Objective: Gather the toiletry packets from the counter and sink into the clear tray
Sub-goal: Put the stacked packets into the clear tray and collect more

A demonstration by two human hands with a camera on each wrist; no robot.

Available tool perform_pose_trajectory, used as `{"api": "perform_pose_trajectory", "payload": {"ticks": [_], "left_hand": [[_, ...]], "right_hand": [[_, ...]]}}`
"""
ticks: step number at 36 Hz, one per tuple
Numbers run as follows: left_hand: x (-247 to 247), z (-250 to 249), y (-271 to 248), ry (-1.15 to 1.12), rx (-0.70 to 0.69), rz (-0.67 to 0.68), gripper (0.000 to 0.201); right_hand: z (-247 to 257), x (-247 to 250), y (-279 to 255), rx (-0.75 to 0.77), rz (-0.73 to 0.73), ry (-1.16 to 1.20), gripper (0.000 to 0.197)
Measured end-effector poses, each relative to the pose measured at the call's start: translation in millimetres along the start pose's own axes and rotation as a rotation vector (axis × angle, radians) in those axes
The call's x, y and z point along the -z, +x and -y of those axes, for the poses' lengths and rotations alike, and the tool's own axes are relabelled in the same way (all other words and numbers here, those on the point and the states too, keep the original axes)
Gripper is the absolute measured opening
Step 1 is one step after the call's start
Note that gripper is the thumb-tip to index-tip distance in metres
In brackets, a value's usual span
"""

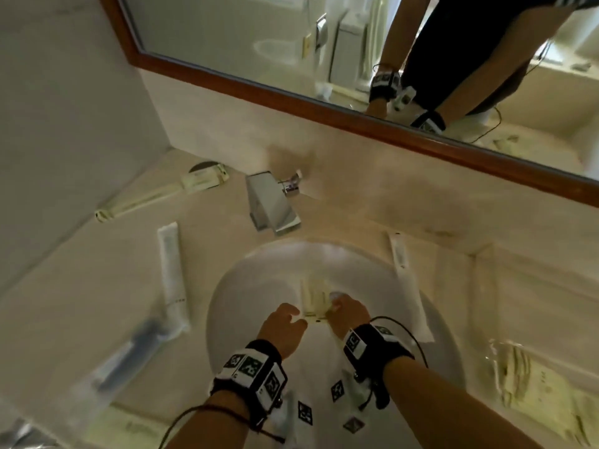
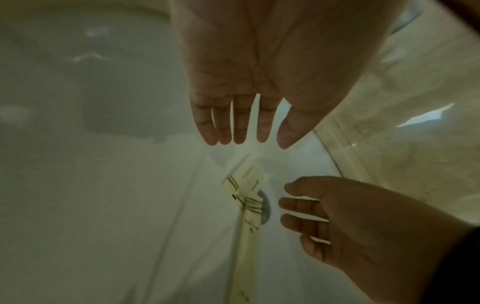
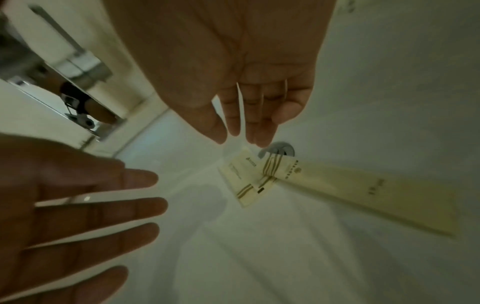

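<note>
Two cream toiletry packets lie crossed over the drain (image 3: 280,149) at the bottom of the white sink (image 1: 246,286): a small square packet (image 3: 244,181) (image 2: 245,181) and a long narrow packet (image 3: 363,197) (image 2: 246,236). In the head view they show as one cream patch (image 1: 312,299). My left hand (image 1: 291,315) (image 2: 241,131) hovers just left of them with straight, spread fingers. On the other side my right hand (image 1: 337,304) (image 3: 246,127) hangs over the drain, fingers also straight. Neither hand holds anything. The clear tray (image 1: 496,351) sits on the counter at right with cream packets inside.
A chrome faucet (image 1: 272,202) stands behind the basin. A long white packet (image 1: 171,273), a dark item in a clear wrapper (image 1: 123,361) and cream packets (image 1: 155,196) lie on the left counter. Another white packet (image 1: 408,283) rests across the sink's right rim. A mirror (image 1: 324,43) runs along the back wall.
</note>
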State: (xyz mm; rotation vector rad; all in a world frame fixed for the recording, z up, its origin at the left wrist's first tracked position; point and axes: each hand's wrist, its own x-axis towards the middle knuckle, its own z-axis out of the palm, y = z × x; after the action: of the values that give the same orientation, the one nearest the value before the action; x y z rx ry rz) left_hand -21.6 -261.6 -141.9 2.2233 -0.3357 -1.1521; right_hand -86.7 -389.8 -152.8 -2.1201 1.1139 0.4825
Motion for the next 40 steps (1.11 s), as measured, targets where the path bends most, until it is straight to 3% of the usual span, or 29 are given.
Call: {"api": "perform_pose_trajectory", "payload": {"ticks": [12,18,24,26,27,31,36,37,40], "left_hand": [[-16.9,16.4,79.7,-0.070,0.044,0.060,0.048],[-21.0,18.9,92.9,-0.164,0.026,0.022,0.050],[-20.8,18.5,92.5,-0.268,0.054,-0.036,0.068],[-17.2,18.2,89.1,-0.247,0.027,-0.071,0.073],[-13.9,16.0,85.8,-0.232,0.005,-0.088,0.070],[3.9,3.9,62.1,0.038,-0.150,-0.155,0.038],[21.2,-12.9,20.6,0.093,-0.394,-0.258,0.009],[23.6,-18.3,12.3,0.081,-0.434,-0.264,0.008],[25.4,-38.2,-15.4,0.035,-0.484,-0.261,0.034]], "right_hand": [[2.1,-38.9,88.9,-0.208,-0.013,-0.028,0.053],[2.4,-47.5,102.0,-0.163,0.040,-0.119,0.066],[10.5,-43.8,90.7,-0.074,0.063,-0.233,0.045],[13.0,-39.1,80.5,0.004,0.062,-0.177,0.033],[13.2,-36.2,75.2,0.052,0.054,-0.101,0.013],[10.1,-18.6,49.7,0.193,-0.026,0.040,0.043],[9.2,27.2,4.6,0.286,-0.014,0.214,0.025],[7.2,34.2,-3.5,0.276,-0.006,0.257,0.022],[-4.5,52.4,-29.9,0.225,-0.019,0.340,0.028]]}}
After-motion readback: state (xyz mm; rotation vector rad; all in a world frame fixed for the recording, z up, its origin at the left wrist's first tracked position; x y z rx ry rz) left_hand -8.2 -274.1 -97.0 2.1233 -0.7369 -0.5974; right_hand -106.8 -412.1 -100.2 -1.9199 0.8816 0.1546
